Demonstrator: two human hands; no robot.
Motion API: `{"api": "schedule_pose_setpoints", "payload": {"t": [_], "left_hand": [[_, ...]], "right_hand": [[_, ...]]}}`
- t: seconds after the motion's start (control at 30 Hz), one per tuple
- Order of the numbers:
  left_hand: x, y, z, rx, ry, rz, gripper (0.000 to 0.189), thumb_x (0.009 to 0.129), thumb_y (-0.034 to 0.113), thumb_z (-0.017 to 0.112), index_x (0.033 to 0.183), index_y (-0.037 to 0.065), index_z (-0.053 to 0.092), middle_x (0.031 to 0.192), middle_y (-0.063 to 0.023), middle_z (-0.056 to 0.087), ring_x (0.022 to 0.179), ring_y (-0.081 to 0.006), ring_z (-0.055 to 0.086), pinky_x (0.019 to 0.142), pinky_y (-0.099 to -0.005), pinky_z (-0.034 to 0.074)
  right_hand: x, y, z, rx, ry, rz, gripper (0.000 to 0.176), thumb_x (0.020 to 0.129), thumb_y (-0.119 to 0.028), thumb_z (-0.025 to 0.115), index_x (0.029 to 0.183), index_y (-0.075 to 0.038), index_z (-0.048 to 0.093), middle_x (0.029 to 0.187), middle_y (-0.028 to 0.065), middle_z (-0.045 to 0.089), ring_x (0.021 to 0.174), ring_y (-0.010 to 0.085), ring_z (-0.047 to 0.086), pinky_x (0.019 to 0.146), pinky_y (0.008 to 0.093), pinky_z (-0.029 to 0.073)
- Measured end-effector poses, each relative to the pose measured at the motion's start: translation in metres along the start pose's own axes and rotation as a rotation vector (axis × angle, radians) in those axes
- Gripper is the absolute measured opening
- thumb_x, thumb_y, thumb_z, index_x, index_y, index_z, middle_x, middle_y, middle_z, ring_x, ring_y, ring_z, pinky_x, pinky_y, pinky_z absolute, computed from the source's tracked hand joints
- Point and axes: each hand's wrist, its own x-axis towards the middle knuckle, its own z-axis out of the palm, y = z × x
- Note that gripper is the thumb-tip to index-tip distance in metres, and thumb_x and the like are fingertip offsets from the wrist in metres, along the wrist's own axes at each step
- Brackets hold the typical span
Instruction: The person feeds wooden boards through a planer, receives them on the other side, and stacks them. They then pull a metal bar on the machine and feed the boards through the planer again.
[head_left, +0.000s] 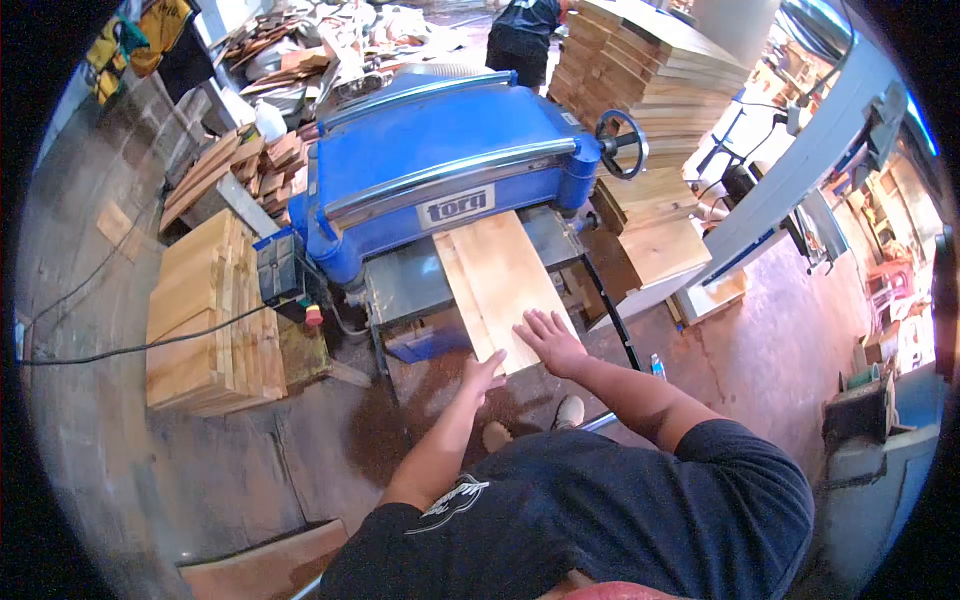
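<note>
A wide, pale wooden board (500,275) lies on the metal bed (405,280) of a blue thickness planer (440,150), its far end under the machine's front. My right hand (550,340) rests flat on the board's near right part, fingers spread. At the near left corner, my left hand (483,375) grips the board's edge, with the thumb on top and the fingers hidden below. A handwheel (622,145) sits on the planer's right side, and a switch box (283,265) on its left.
Stacked boards (205,320) stand on the floor at left, and a taller stack (640,80) rises behind the planer at right. A black cable (150,350) runs to the switch box. Wood scraps (290,60) are heaped at the back. Another person (522,40) stands beyond the machine.
</note>
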Motion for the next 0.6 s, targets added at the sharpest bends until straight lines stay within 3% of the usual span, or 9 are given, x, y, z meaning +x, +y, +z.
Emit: {"api": "schedule_pose_setpoints", "payload": {"t": [0.1, 0.17, 0.6], "left_hand": [[-0.0003, 0.0002, -0.0006, -0.006, 0.001, -0.015, 0.047, 0.087, 0.029, 0.072, 0.125, 0.006, 0.057, 0.115, -0.0101, 0.065, 0.094, -0.0225, 0.066, 0.066, -0.0368, 0.059], [-0.0009, 0.0005, -0.0013, -0.011, -0.007, -0.019, 0.045, 0.089, 0.029, 0.07, 0.125, 0.006, 0.055, 0.113, -0.0086, 0.065, 0.089, -0.0206, 0.066, 0.062, -0.0318, 0.058], [-0.0037, 0.0032, 0.0005, 0.004, -0.009, 0.009, 0.045, 0.087, 0.028, 0.071, 0.123, 0.005, 0.056, 0.111, -0.0097, 0.066, 0.086, -0.0219, 0.067, 0.063, -0.0335, 0.058]], "right_hand": [[0.0002, -0.0008, 0.0021, 0.013, 0.017, -0.007, 0.08, 0.08, -0.004, 0.057, 0.151, -0.014, 0.021, 0.156, 0.0203, 0.022, 0.146, 0.0356, 0.018, 0.117, 0.055, 0.017], [0.0003, -0.0015, 0.0001, 0.002, 0.006, -0.009, 0.08, 0.081, -0.003, 0.057, 0.152, -0.014, 0.02, 0.156, 0.02, 0.021, 0.146, 0.0354, 0.018, 0.117, 0.0548, 0.017], [-0.0011, -0.001, -0.0036, 0.024, -0.008, -0.009, 0.08, 0.081, -0.004, 0.056, 0.151, -0.014, 0.02, 0.156, 0.0212, 0.02, 0.146, 0.0363, 0.018, 0.116, 0.056, 0.017]]}}
